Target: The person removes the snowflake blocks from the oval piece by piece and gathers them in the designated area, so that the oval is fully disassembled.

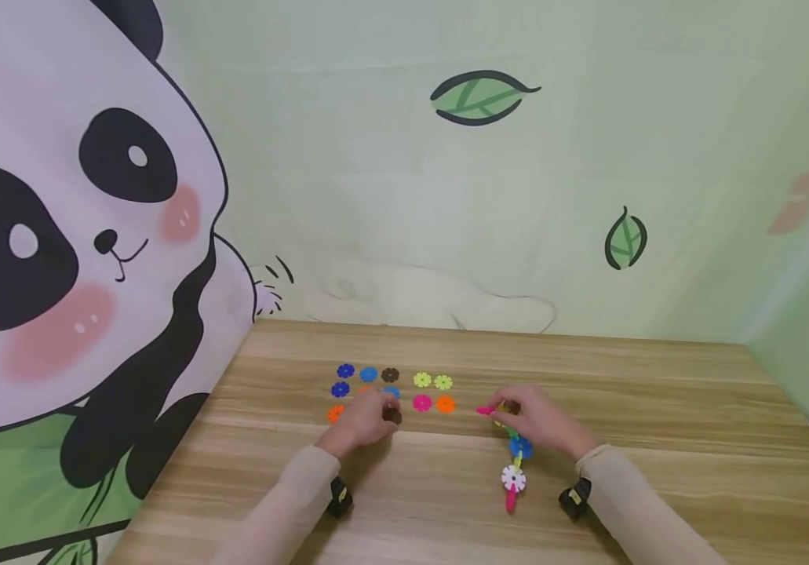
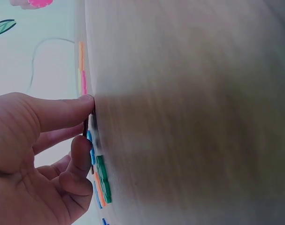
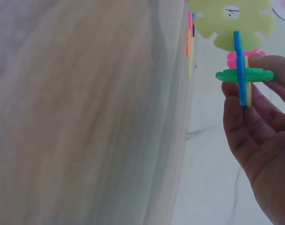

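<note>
My left hand is at the loose notched plastic discs and pinches a brown disc between thumb and finger. In the left wrist view that disc appears as a dark edge close to the tabletop; whether it touches the wood I cannot tell. My right hand grips the upper end of a chain of interlocked discs. Pink, yellow and green pieces lie at the fingers, with a blue disc, a white disc and a pink one hanging toward me. The right wrist view shows the green disc crossing a blue one.
Beyond and beside the left hand lie loose discs: dark blue, light blue, brown and orange. Between the hands are two yellow-green discs, a pink one and an orange one. A panda-printed wall borders the wooden table.
</note>
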A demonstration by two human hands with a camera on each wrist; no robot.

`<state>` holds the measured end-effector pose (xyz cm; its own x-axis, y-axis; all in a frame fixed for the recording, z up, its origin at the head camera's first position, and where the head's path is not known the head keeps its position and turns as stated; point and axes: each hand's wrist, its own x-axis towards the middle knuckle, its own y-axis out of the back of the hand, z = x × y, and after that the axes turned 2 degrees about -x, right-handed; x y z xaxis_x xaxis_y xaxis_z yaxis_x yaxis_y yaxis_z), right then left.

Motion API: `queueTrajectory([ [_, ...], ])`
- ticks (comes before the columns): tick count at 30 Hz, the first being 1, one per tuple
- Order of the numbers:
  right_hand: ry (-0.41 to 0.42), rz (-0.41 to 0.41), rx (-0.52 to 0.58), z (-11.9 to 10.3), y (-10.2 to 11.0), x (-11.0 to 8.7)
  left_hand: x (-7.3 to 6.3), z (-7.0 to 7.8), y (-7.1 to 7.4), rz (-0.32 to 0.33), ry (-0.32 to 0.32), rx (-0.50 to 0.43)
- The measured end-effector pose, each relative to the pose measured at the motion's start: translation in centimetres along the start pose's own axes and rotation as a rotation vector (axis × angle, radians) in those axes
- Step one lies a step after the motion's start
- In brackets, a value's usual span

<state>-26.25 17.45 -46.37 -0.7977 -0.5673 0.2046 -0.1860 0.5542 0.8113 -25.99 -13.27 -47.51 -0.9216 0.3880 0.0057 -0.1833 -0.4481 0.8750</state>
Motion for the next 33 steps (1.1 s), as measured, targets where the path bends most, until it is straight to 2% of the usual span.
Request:
queueTrajectory([
  [3,0.0,0.004,0.004,0.0,0.0,0.0,0.0,0.1,0.0,0.011,0.001,-0.001],
  [6,-0.005,0.007,0.012,0.1,-0.1,0.1,0.2,0.7,-0.1,0.022,0.016,-0.044],
  [11,-0.018,0.006,0.023,0.2,-0.2,0.1,0.8,2.2,-0.6,0.005,0.034,-0.184],
  [16,-0.012,0.012,0.028,0.2,-0.4,0.3,1.5,3.9,-1.4,-0.014,0.013,-0.296],
  [21,0.003,0.016,0.032,0.2,-0.5,0.4,2.2,5.2,-2.3,-0.005,-0.017,-0.401],
  [29,0.008,-0.002,0.051,0.3,-0.5,0.4,3.4,7.5,-3.8,0.012,-0.061,-0.506],
  [33,0.022,0.001,0.061,0.2,-0.6,0.5,3.4,8.0,-4.0,0.01,-0.072,-0.545],
])
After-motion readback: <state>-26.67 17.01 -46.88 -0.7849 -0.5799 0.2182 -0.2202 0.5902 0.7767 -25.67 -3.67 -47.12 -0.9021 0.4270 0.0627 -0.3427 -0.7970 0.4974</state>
